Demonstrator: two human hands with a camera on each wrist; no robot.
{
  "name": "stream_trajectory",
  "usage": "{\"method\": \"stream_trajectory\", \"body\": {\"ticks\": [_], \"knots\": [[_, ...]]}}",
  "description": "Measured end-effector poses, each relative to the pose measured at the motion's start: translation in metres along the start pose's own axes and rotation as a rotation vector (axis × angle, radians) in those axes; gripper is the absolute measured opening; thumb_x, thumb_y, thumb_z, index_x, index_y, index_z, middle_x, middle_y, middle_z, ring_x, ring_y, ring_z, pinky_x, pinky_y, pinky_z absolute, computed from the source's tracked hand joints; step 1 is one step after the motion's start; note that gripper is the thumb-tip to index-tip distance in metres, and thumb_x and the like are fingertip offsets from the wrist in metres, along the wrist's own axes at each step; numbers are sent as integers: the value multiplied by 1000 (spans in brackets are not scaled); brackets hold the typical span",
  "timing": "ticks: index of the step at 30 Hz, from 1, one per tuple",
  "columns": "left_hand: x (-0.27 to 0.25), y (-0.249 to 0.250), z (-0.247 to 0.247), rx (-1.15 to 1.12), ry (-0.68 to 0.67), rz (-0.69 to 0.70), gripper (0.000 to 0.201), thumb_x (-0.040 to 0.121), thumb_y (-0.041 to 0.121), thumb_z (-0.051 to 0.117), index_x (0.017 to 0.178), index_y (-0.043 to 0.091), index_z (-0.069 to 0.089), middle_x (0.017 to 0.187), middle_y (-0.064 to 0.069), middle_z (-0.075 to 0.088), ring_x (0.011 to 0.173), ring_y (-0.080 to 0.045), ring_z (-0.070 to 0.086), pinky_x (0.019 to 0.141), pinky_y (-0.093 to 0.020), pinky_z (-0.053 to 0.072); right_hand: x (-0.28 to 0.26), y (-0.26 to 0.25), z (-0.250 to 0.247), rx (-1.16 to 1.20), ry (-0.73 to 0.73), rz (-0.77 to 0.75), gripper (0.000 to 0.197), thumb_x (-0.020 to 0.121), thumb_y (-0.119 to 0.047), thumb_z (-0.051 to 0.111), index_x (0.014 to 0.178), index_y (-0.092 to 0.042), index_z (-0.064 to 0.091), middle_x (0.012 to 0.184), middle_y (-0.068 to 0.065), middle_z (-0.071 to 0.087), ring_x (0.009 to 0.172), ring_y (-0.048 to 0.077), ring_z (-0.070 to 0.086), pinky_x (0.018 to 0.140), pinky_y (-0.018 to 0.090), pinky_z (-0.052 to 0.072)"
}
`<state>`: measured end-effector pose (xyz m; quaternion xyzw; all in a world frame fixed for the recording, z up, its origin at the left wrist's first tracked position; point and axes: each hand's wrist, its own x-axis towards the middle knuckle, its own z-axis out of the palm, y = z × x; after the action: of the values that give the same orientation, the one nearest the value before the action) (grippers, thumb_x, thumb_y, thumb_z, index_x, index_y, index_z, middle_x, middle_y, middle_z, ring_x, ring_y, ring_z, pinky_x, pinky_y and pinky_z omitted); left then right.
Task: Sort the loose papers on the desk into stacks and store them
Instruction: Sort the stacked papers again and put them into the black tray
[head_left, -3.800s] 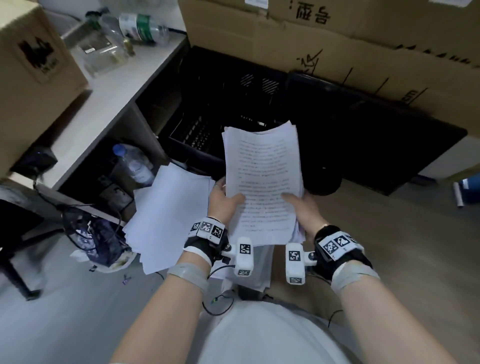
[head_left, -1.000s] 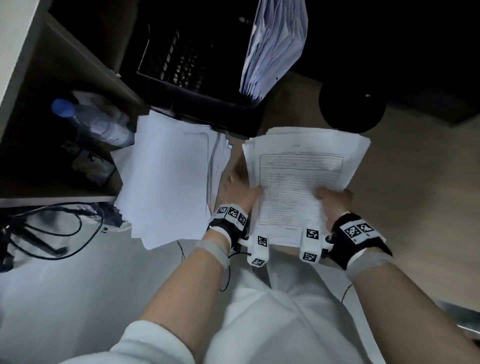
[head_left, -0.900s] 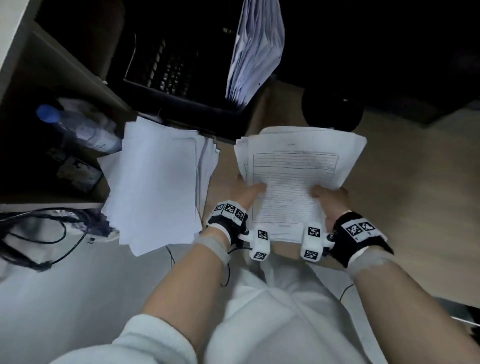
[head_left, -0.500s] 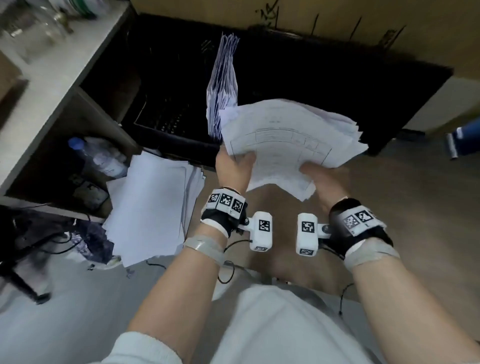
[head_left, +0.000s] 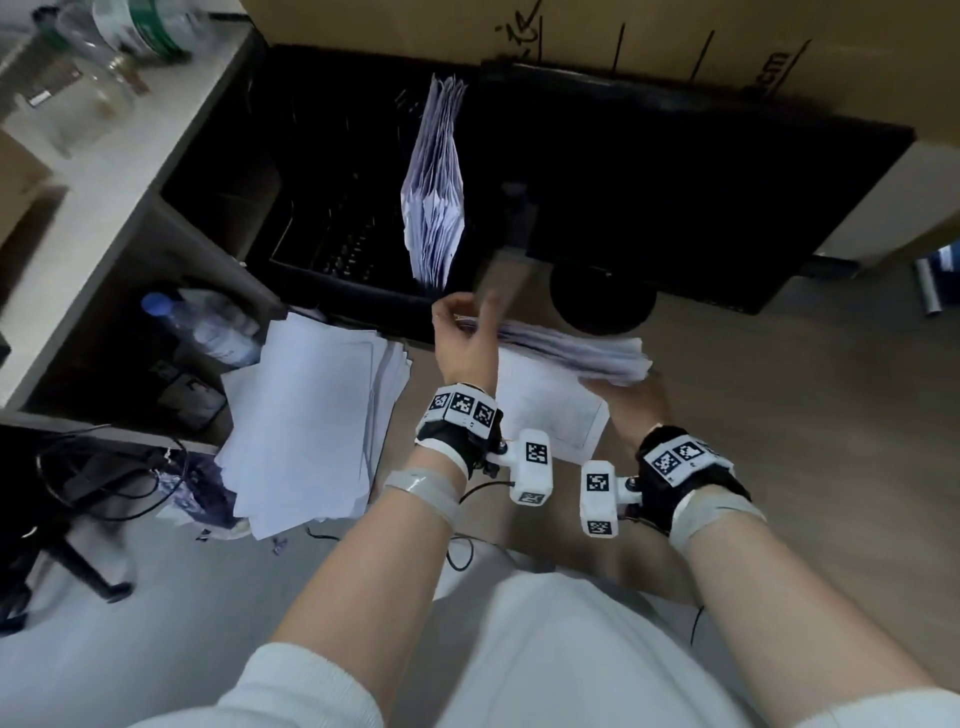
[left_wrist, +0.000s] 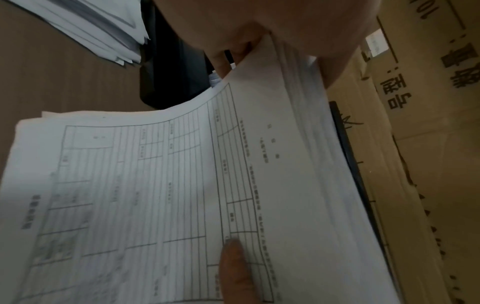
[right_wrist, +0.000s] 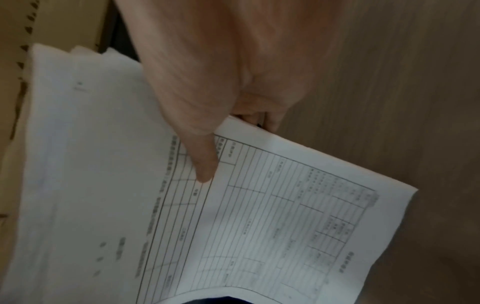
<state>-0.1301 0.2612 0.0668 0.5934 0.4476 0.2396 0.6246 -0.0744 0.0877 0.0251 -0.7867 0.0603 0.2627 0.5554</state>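
Papers on the floor: a loose fanned pile lying flat at far left, just beside the desk's open shelf — not yet stored.
Black crate: behind that pile; one bundle of sheets stands on edge against its right wall.
Left hand: raised in front of the crate, thumb and fingers pinched on the left edge of the held stack, wrist turned so the stack tips edge-up.
Held stack: in the air between both hands, edges uneven; the printed form sheet on its near face sags away from the rest.
Right hand: under the stack's right end, thumb pressed on the form, fingers curled behind — a firm clamp.
Risk: as I judge it, the uneven edges and sagging form could let sheets slide out on the way to the crate, since each hand grips only one edge.
Second risk: the standing bundle may topple if the incoming stack knocks it.
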Motion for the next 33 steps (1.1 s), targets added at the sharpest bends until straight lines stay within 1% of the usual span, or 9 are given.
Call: {"method": "stream_trajectory", "body": {"ticks": [4,7,11,14,18,21,23,25,33], "knots": [[15,8,-4,-42,-209,-33,64,82,42,78,131,29,40,139,-1,49,128,-15,47,104,-27,37,5,-22,-5,106,9,12,18,85,-32,77,93,-17,71,89,-1,74,83,17,72,76,32,56],[25,8,-11,106,-370,-15,90,64,45,91,137,23,43,133,2,61,121,-11,59,99,-26,50,3,-54,-13,201,40,-39,12,86,-28,76,90,-18,71,89,-3,74,78,9,72,65,25,54],[24,22,-8,154,-273,27,43,80,17,84,115,2,66,101,-5,74,92,-15,72,86,-39,59,1,-79,-20,340,56,-139,17,82,-15,79,97,-16,72,89,-5,75,82,9,73,64,21,56],[13,31,1,19,-251,22,23,85,7,77,105,8,67,94,0,74,83,-7,73,72,-23,59,5,-69,-18,290,53,-161,23,75,-22,85,95,-22,75,93,1,77,84,11,73,71,27,59],[9,-12,5,198,-250,-87,47,78,19,85,116,4,63,106,-8,72,98,-20,71,85,-35,58,11,-27,-8,77,39,-32,32,76,-24,84,101,-14,68,87,-3,71,79,16,68,53,12,46],[8,-46,2,336,-250,-195,67,74,30,88,128,5,56,114,-9,68,105,-28,67,83,-34,56,9,-12,-4,36,42,9,26,79,-16,81,101,-13,67,91,4,71,75,14,67,59,20,52],[10,-54,1,363,-244,-192,52,81,31,83,116,3,57,103,-9,69,95,-25,68,71,-25,53,11,-7,-2,-17,57,20,19,83,-22,78,96,-11,69,95,12,72,84,24,69,75,35,58],[16,-52,-1,390,-245,-154,46,84,36,80,114,6,63,102,-8,72,94,-25,69,77,-31,55,13,-14,-2,63,62,63,11,86,-26,76,87,-18,69,95,8,74,87,24,70,82,40,57],[14,-22,4,297,-298,-87,37,95,31,67,120,4,65,114,-5,70,111,-23,66,96,-33,49,13,-65,-38,167,-23,-10,22,83,-40,78,93,-23,70,87,-6,72,79,11,70,62,21,52]]}}
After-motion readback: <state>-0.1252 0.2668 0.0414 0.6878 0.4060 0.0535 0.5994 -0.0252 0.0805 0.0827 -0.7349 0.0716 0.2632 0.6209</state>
